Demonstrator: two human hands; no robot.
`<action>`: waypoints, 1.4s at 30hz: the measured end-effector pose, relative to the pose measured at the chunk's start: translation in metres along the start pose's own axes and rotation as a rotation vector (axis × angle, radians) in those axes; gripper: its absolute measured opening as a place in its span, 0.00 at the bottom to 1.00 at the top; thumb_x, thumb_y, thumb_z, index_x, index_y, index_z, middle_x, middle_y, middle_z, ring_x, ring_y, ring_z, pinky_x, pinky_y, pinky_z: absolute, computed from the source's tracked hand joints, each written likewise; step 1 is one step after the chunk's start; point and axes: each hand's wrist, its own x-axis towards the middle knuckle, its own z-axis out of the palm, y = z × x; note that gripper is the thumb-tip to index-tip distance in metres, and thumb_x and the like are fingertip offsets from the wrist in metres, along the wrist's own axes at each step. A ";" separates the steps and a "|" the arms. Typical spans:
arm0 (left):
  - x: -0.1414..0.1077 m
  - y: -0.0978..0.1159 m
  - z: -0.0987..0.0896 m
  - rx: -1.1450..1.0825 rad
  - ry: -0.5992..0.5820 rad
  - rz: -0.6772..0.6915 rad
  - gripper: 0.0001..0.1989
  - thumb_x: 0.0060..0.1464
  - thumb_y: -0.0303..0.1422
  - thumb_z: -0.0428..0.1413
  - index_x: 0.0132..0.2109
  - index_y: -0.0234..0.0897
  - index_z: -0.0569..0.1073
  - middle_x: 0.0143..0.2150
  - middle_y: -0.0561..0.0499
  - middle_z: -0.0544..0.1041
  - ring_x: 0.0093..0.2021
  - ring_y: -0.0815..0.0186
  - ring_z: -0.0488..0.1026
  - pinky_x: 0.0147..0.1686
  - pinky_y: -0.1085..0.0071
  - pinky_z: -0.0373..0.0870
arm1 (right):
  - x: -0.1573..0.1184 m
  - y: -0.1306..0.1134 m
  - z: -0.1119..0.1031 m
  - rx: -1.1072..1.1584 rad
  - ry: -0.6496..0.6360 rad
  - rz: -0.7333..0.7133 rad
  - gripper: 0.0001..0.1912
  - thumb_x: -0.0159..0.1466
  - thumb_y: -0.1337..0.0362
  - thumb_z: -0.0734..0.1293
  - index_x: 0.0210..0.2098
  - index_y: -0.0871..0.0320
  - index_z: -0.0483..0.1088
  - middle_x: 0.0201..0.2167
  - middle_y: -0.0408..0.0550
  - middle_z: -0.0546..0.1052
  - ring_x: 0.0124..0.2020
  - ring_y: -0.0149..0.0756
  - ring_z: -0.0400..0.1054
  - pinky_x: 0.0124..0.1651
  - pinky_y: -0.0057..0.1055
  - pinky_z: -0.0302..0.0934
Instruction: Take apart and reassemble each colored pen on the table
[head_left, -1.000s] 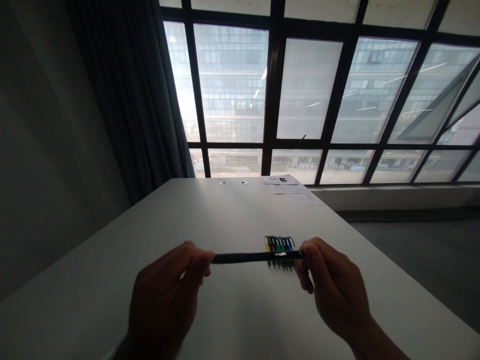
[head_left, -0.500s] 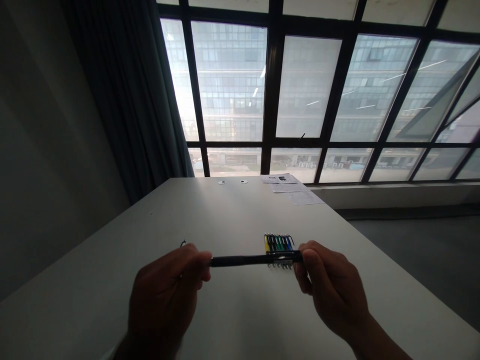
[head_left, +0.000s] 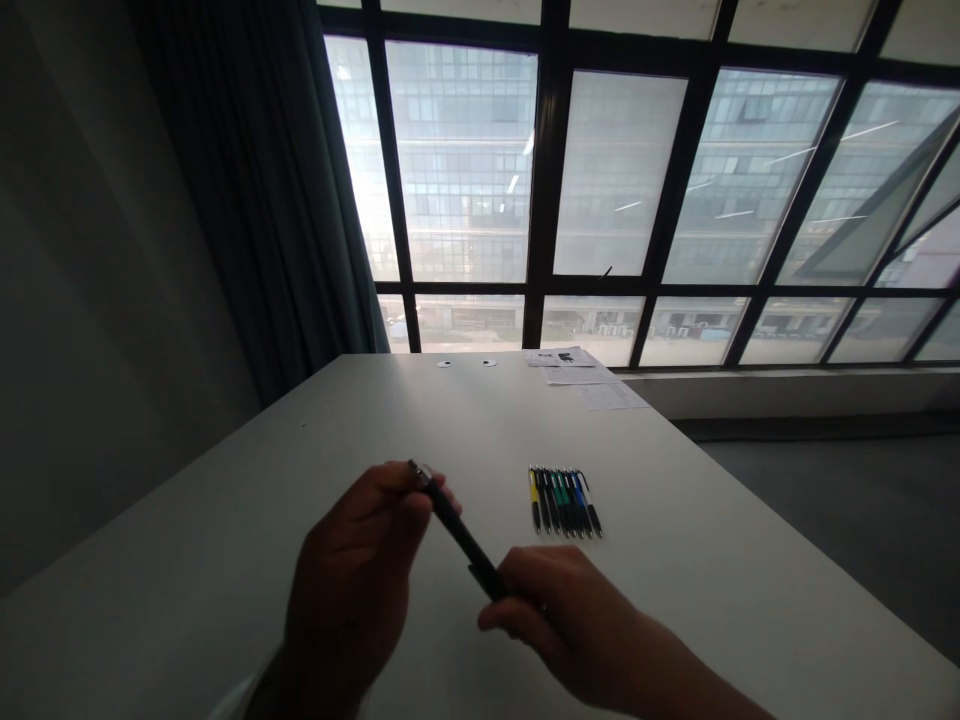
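Note:
A black pen [head_left: 461, 533] slants between my two hands above the table, its upper end to the left and its lower end to the right. The fingers of my left hand [head_left: 360, 570] pinch it near the silvery tip. My right hand [head_left: 562, 610] grips the other end, beside the clip, between thumb and fingers. Beyond my right hand, a row of several pens [head_left: 562, 502] lies side by side on the white table, with yellow, black, green, blue and white barrels.
The white table [head_left: 420, 420] reaches to the windows. Papers [head_left: 574, 375] lie at its far right edge, and two small white discs [head_left: 445, 364] sit at the far edge. A dark curtain [head_left: 262, 200] hangs at the left.
The pen has swung from level to a slant, its right end now lower and nearer. My right hand has moved left and down, uncovering the row of pens; my left hand has shifted slightly right.

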 end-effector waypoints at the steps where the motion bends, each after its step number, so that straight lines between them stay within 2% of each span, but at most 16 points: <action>1: -0.002 0.000 0.003 -0.036 -0.105 -0.039 0.14 0.56 0.44 0.60 0.38 0.38 0.76 0.32 0.51 0.80 0.34 0.64 0.79 0.36 0.71 0.77 | 0.001 0.000 0.004 0.005 -0.027 -0.010 0.16 0.68 0.55 0.66 0.28 0.58 0.66 0.24 0.42 0.71 0.25 0.28 0.63 0.29 0.24 0.53; 3: -0.007 0.000 0.008 -0.127 -0.294 -0.121 0.11 0.57 0.41 0.61 0.41 0.38 0.75 0.33 0.51 0.81 0.35 0.65 0.79 0.36 0.72 0.77 | 0.002 0.000 0.009 0.011 -0.067 -0.020 0.16 0.68 0.55 0.66 0.28 0.58 0.66 0.26 0.43 0.72 0.26 0.29 0.63 0.30 0.25 0.54; 6: -0.012 0.000 0.014 -0.131 -0.400 -0.127 0.08 0.62 0.38 0.56 0.43 0.38 0.74 0.31 0.53 0.79 0.30 0.68 0.78 0.31 0.75 0.76 | 0.001 0.002 0.001 0.037 -0.106 -0.021 0.13 0.67 0.56 0.67 0.31 0.58 0.68 0.29 0.44 0.74 0.28 0.30 0.66 0.33 0.26 0.57; 7: -0.013 -0.001 0.015 -0.086 -0.407 -0.079 0.07 0.62 0.36 0.56 0.44 0.39 0.73 0.30 0.55 0.78 0.28 0.70 0.77 0.29 0.76 0.75 | 0.000 0.003 -0.004 0.045 -0.097 -0.018 0.12 0.66 0.56 0.67 0.32 0.57 0.69 0.29 0.44 0.74 0.29 0.31 0.66 0.34 0.26 0.57; 9: -0.013 -0.005 0.017 0.068 -0.415 0.100 0.05 0.62 0.31 0.56 0.44 0.39 0.73 0.30 0.56 0.77 0.27 0.72 0.75 0.27 0.78 0.72 | -0.002 0.005 -0.018 0.049 -0.006 -0.005 0.12 0.67 0.55 0.67 0.33 0.57 0.70 0.30 0.44 0.75 0.30 0.32 0.67 0.34 0.27 0.58; 13: -0.011 -0.016 0.020 0.329 -0.458 0.540 0.09 0.59 0.24 0.58 0.47 0.37 0.74 0.38 0.52 0.78 0.35 0.71 0.75 0.34 0.76 0.73 | -0.008 0.008 -0.040 0.107 0.205 -0.028 0.14 0.70 0.55 0.62 0.34 0.58 0.70 0.28 0.44 0.74 0.27 0.30 0.66 0.31 0.26 0.59; 16: -0.010 -0.024 0.021 0.396 -0.479 0.682 0.11 0.59 0.26 0.60 0.49 0.34 0.74 0.38 0.49 0.78 0.36 0.69 0.75 0.35 0.76 0.73 | -0.010 0.008 -0.045 0.090 0.226 -0.008 0.14 0.72 0.58 0.61 0.33 0.58 0.70 0.26 0.43 0.73 0.26 0.29 0.67 0.30 0.26 0.60; 21: -0.010 -0.026 0.019 0.413 -0.493 0.704 0.11 0.59 0.27 0.60 0.49 0.33 0.75 0.37 0.48 0.78 0.35 0.69 0.75 0.34 0.75 0.73 | -0.009 0.008 -0.044 0.070 0.201 -0.042 0.12 0.71 0.61 0.62 0.34 0.58 0.71 0.25 0.42 0.74 0.25 0.28 0.68 0.32 0.25 0.62; 29: -0.005 -0.020 0.019 0.343 -0.656 0.495 0.08 0.63 0.26 0.54 0.46 0.35 0.77 0.34 0.50 0.78 0.31 0.71 0.74 0.32 0.77 0.70 | -0.008 0.013 -0.050 0.144 0.115 -0.073 0.13 0.71 0.62 0.62 0.34 0.60 0.73 0.25 0.44 0.77 0.25 0.28 0.72 0.33 0.24 0.66; 33: -0.002 -0.020 0.018 0.385 -0.724 0.462 0.10 0.65 0.28 0.51 0.44 0.35 0.77 0.32 0.51 0.78 0.28 0.71 0.73 0.28 0.77 0.69 | -0.008 0.015 -0.049 0.153 0.096 -0.027 0.15 0.71 0.60 0.62 0.33 0.60 0.74 0.26 0.45 0.78 0.27 0.30 0.73 0.34 0.26 0.66; 35: -0.003 -0.023 0.019 0.427 -0.691 0.509 0.10 0.66 0.29 0.50 0.45 0.34 0.77 0.32 0.49 0.79 0.29 0.70 0.74 0.29 0.76 0.70 | -0.007 0.016 -0.047 0.198 0.081 0.061 0.17 0.71 0.56 0.62 0.32 0.61 0.74 0.26 0.46 0.77 0.27 0.31 0.72 0.33 0.27 0.66; 38: -0.005 -0.028 0.022 0.500 -0.588 0.670 0.09 0.64 0.29 0.54 0.47 0.32 0.75 0.35 0.47 0.79 0.32 0.67 0.75 0.32 0.73 0.72 | -0.005 0.017 -0.043 0.246 0.073 0.178 0.23 0.71 0.51 0.59 0.28 0.60 0.71 0.23 0.43 0.72 0.24 0.30 0.67 0.28 0.26 0.61; 40: -0.007 -0.031 0.024 0.548 -0.530 0.786 0.09 0.62 0.28 0.56 0.49 0.31 0.75 0.35 0.46 0.80 0.33 0.65 0.75 0.32 0.71 0.73 | -0.004 0.018 -0.040 0.177 0.116 0.166 0.25 0.72 0.50 0.57 0.25 0.59 0.67 0.21 0.41 0.68 0.23 0.28 0.62 0.27 0.26 0.57; 42: -0.008 -0.032 0.025 0.549 -0.506 0.832 0.09 0.62 0.26 0.56 0.49 0.31 0.74 0.34 0.47 0.80 0.32 0.65 0.75 0.31 0.71 0.73 | -0.003 0.018 -0.038 0.065 0.173 0.090 0.25 0.73 0.52 0.56 0.23 0.59 0.63 0.20 0.40 0.64 0.23 0.28 0.58 0.28 0.27 0.53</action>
